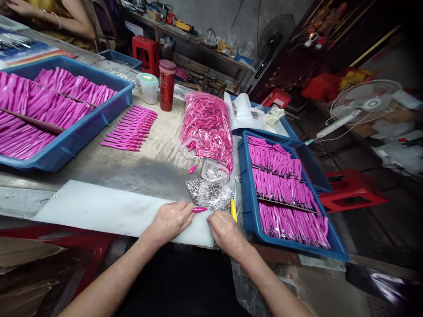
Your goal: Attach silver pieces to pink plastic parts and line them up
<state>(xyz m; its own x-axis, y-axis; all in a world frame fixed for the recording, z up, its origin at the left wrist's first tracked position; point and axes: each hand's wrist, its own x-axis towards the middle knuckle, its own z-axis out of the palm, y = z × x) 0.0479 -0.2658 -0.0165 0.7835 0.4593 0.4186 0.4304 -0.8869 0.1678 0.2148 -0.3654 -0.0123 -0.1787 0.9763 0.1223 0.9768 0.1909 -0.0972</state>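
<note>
Over a white board [109, 207], my left hand [173, 220] is closed on a small pink pointed plastic piece [199, 210], whose tip sticks out to the right. My right hand [224, 229] is just right of it, fingers pinched together; whatever they hold is hidden or too small to name. Beyond my hands lies an open clear bag of small shiny metal parts [214, 193]. A yellow-handled tool [233, 210] lies beside my right hand. One loose pink piece [192, 168] rests on the table, in front of a clear bag full of pink pieces [208, 121].
Blue trays of pink plastic parts stand left [95, 116] and right [246, 189]. A row of pink parts [130, 127] lies near a red tumbler [167, 88] and a lidded plastic cup [148, 88]. Another person's arm [76, 22] shows at upper left. A fan [370, 103] stands right.
</note>
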